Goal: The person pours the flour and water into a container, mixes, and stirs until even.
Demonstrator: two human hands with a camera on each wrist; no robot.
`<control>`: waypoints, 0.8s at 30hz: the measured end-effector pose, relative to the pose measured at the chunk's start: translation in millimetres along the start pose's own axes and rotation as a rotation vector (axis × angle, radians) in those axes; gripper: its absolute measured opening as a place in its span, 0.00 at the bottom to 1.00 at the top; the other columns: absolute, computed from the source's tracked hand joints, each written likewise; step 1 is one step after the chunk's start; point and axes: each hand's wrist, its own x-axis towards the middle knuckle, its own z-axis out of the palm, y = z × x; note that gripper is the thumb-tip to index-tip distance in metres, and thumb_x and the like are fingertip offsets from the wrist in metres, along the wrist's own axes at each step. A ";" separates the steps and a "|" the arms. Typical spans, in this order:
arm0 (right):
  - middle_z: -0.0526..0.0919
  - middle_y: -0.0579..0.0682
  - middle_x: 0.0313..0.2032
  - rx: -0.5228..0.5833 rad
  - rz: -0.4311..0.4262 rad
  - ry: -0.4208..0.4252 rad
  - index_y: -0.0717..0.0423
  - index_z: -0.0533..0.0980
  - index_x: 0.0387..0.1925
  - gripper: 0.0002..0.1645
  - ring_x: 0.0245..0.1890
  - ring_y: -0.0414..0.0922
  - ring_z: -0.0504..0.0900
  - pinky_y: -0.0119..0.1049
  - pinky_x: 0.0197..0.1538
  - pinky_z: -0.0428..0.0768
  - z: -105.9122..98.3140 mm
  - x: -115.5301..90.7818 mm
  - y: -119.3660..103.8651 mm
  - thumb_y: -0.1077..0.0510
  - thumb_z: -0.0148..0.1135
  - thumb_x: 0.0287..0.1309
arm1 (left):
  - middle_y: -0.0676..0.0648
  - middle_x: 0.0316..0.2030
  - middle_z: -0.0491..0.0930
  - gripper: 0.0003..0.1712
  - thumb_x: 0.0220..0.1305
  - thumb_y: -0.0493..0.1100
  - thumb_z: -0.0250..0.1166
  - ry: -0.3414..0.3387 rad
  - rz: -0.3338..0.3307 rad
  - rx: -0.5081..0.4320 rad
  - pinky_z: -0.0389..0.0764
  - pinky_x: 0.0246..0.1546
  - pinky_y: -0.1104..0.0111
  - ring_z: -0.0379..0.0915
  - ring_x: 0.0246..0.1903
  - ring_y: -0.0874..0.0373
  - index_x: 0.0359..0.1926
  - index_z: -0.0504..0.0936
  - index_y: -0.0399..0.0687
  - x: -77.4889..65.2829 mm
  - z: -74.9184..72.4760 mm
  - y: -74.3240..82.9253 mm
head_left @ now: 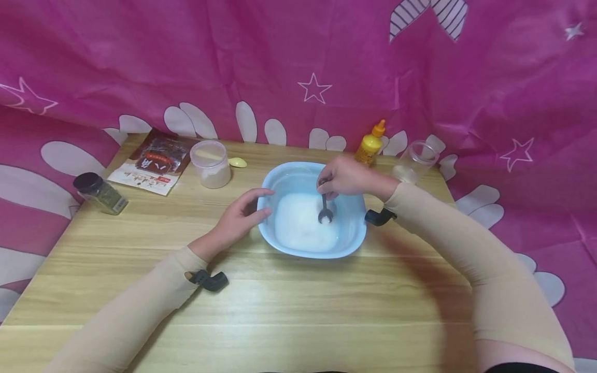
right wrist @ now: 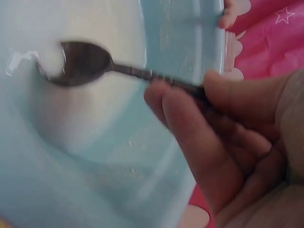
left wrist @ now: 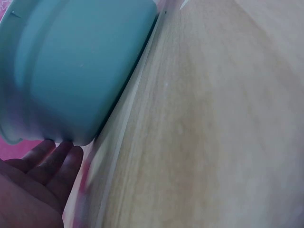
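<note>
A pale blue plastic basin (head_left: 354,241) holding milky white liquid (head_left: 300,228) stands on the wooden table. My left hand (head_left: 238,220) holds the basin's left side, with thumb and forefinger tips over the rim. In the left wrist view its other fingers (left wrist: 64,168) touch the outer wall. My right hand (head_left: 347,178) reaches over the far right rim and pinches the handle of a dark metal spoon (head_left: 325,210). The spoon's bowl points down at the liquid, with some white in it, as the right wrist view also shows.
Behind the basin stand a yellow squeeze bottle (head_left: 370,147) and a clear jar (head_left: 417,160). Left of it are a tub of white powder (head_left: 212,168), a yellow spoon (head_left: 238,162), a brown spice packet (head_left: 156,160) and a tipped black-capped jar (head_left: 101,194). A pink curtain (head_left: 261,57) hangs behind.
</note>
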 end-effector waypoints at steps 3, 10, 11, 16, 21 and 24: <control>0.93 0.51 0.37 0.096 -0.012 -0.099 0.64 0.90 0.48 0.10 0.38 0.45 0.95 0.38 0.46 0.93 4.7 1.9 -3.0 0.60 0.75 0.74 | 0.43 0.73 0.77 0.26 0.79 0.38 0.70 0.004 0.001 0.006 0.82 0.64 0.70 0.77 0.70 0.43 0.74 0.79 0.46 -0.4 -0.6 -0.4; 0.94 0.49 0.39 0.199 -0.076 -0.087 0.61 0.90 0.50 0.11 0.43 0.46 0.95 0.41 0.51 0.93 17.8 10.6 -8.9 0.58 0.74 0.75 | 0.41 0.73 0.77 0.26 0.78 0.37 0.70 -0.002 0.016 -0.008 0.85 0.62 0.68 0.78 0.68 0.41 0.74 0.79 0.44 0.4 0.1 -2.1; 0.94 0.49 0.39 0.193 -0.083 -0.064 0.61 0.91 0.50 0.11 0.43 0.47 0.95 0.42 0.52 0.93 18.1 12.2 -8.9 0.57 0.74 0.75 | 0.41 0.73 0.77 0.26 0.78 0.37 0.70 -0.001 0.018 -0.010 0.85 0.62 0.67 0.78 0.68 0.41 0.73 0.80 0.44 0.2 0.4 -2.5; 0.93 0.47 0.37 0.071 -0.104 0.103 0.58 0.92 0.48 0.09 0.41 0.46 0.93 0.41 0.52 0.91 11.5 15.7 -7.3 0.57 0.74 0.76 | 0.43 0.74 0.77 0.26 0.79 0.38 0.70 -0.001 0.008 0.000 0.83 0.66 0.65 0.77 0.70 0.43 0.74 0.79 0.46 0.2 1.1 -2.9; 0.92 0.45 0.33 -0.131 -0.077 0.194 0.56 0.93 0.45 0.08 0.35 0.43 0.89 0.40 0.44 0.86 0.5 10.1 -4.8 0.57 0.74 0.75 | 0.44 0.74 0.76 0.26 0.79 0.39 0.70 -0.002 -0.001 0.021 0.82 0.67 0.66 0.76 0.71 0.43 0.74 0.80 0.47 0.4 0.0 -1.5; 0.91 0.46 0.32 -0.203 -0.062 0.140 0.57 0.93 0.44 0.07 0.33 0.43 0.89 0.40 0.42 0.87 -4.1 7.0 -3.7 0.58 0.75 0.73 | 0.42 0.74 0.77 0.26 0.78 0.38 0.70 -0.001 0.006 0.010 0.82 0.66 0.68 0.77 0.70 0.43 0.74 0.79 0.46 0.7 -0.5 -1.6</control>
